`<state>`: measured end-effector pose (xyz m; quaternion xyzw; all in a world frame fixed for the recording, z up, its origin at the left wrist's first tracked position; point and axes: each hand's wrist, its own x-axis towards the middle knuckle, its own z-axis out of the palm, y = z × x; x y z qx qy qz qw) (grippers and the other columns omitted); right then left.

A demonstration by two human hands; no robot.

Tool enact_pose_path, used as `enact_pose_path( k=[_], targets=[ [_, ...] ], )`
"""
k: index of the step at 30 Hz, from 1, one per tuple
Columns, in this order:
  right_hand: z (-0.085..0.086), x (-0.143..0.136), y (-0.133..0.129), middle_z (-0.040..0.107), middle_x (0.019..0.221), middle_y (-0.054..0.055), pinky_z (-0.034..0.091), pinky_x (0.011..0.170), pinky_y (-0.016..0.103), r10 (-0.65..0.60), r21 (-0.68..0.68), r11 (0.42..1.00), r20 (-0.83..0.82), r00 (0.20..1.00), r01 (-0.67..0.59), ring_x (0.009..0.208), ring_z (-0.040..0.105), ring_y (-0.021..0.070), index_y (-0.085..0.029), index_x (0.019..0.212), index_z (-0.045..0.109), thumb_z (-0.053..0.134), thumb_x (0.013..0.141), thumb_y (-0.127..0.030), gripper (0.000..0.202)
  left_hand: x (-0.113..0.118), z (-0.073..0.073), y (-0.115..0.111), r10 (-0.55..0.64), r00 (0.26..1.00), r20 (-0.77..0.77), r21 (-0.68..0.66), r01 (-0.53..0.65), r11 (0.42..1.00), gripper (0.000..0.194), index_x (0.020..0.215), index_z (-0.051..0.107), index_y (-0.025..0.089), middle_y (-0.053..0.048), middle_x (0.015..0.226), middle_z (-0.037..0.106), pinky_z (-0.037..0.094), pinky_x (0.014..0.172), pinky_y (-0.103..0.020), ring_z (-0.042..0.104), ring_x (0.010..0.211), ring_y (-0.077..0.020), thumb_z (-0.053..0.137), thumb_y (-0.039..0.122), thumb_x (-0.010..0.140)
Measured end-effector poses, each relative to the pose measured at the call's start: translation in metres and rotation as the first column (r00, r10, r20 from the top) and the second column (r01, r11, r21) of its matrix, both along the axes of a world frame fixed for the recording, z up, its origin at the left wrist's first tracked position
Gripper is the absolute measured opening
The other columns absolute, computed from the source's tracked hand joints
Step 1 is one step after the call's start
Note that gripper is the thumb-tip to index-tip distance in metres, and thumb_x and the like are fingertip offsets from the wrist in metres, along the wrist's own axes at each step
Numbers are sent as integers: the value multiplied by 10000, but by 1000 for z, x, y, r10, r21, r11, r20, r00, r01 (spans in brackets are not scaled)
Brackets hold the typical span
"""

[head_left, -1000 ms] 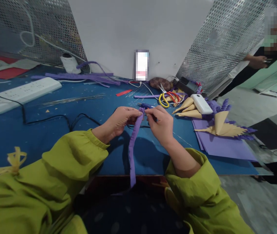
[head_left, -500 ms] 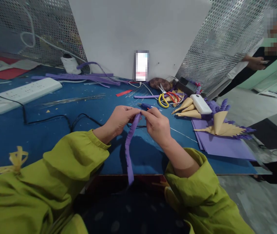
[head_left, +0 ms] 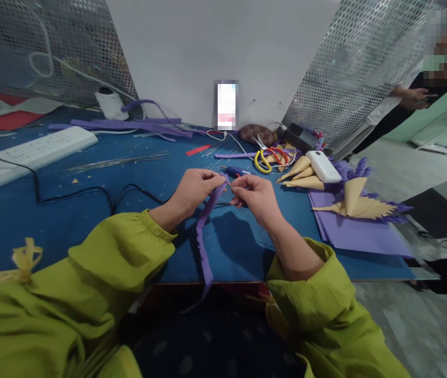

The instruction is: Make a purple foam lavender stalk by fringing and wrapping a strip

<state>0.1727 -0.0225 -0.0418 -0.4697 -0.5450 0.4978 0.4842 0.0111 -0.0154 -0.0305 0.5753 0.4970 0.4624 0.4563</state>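
1. The purple strip (head_left: 206, 270) is dangling below the left hand (head_left: 194, 191), long axis running toward the wearer and past the table (head_left: 6, 215) edge; that hand's pinching its top end, so it's nearer.
2. Right hand (head_left: 257, 197) is closing fingertips on what looks like thin wire (head_left: 229, 184), just right of that end.
3. Strip's looking soft, papery, ragged-edged; smooth tan cones (head_left: 305, 182) are lying farther right.

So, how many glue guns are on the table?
1: the blue glue gun, just beyond the right hand. Others may be hidden in the clutter near the yellow-handled scissors.
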Motion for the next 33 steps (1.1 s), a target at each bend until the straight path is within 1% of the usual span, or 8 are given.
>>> enact_pose_path(
  k=[5, 10, 14, 17, 21, 23, 28, 33],
  targets=[
    [-2, -3, -2, 594, 583, -38, 490, 413, 224, 0, 75, 997, 81, 997, -6, 482, 653, 146, -178, 727, 627, 645, 686, -217, 59, -1, 2, -2, -33, 999, 6, -12, 33, 999, 235, 609, 675, 154, -6, 572, 624, 367, 550, -252, 497, 548, -116, 700, 360, 718],
    [-6, -6, -2, 606, 584, -47, 502, 426, 213, -11, 153, 988, 155, 988, -13, 485, 654, 133, -183, 754, 620, 607, 728, -195, 31, -2, 0, -1, 19, 998, -67, 65, -15, 998, 254, 580, 667, 159, -7, 565, 629, 383, 583, -263, 511, 561, -124, 685, 357, 737],
    [-9, -6, -2, 610, 584, -48, 512, 440, 219, -28, 168, 986, 180, 983, -3, 494, 659, 136, -194, 759, 613, 591, 746, -184, 27, -2, 0, 0, 31, 998, -56, 75, -26, 997, 225, 580, 676, 162, 4, 564, 617, 379, 595, -264, 498, 566, -119, 703, 334, 723],
    [-9, -4, -1, 619, 589, -45, 518, 457, 227, -51, 194, 981, 188, 981, 13, 506, 662, 139, -197, 766, 615, 580, 754, -175, 43, -3, 2, 1, 3, 1000, 0, 19, -3, 1000, 297, 588, 678, 166, 0, 573, 611, 360, 567, -267, 487, 552, -118, 727, 430, 717],
    [-6, -1, -2, 608, 563, -48, 512, 461, 235, -70, 230, 973, 193, 979, 24, 481, 645, 138, -192, 765, 624, 575, 747, -151, 66, -3, 4, 2, -19, 994, 104, -91, 29, 995, 442, 597, 672, 167, -25, 603, 616, 345, 543, -271, 500, 553, -123, 659, 579, 758],
    [-5, -1, -2, 608, 572, -48, 506, 454, 231, -69, 237, 971, 192, 979, 22, 482, 649, 138, -190, 763, 621, 573, 746, -142, 70, -4, 4, 2, -24, 994, 104, -100, 35, 994, 423, 606, 680, 165, -14, 586, 590, 330, 534, -268, 480, 543, -115, 687, 566, 741],
    [-7, -3, -3, 611, 596, -52, 518, 488, 223, -64, 262, 965, 216, 974, 6, 502, 665, 131, -189, 769, 618, 562, 751, -131, 82, -4, 3, 2, -31, 996, 82, -101, 39, 994, 279, 675, 732, 161, 8, 590, 578, 307, 526, -262, 442, 542, -103, 798, 429, 637],
    [-11, -4, -2, 624, 630, -49, 529, 519, 223, -67, 271, 963, 244, 968, -1, 513, 674, 123, -188, 773, 623, 552, 747, -126, 98, -2, 3, 1, 9, 995, 98, -64, -3, 998, 244, 573, 698, 150, 17, 532, 544, 279, 514, -260, 404, 517, -89, 784, 369, 638]
  ],
)
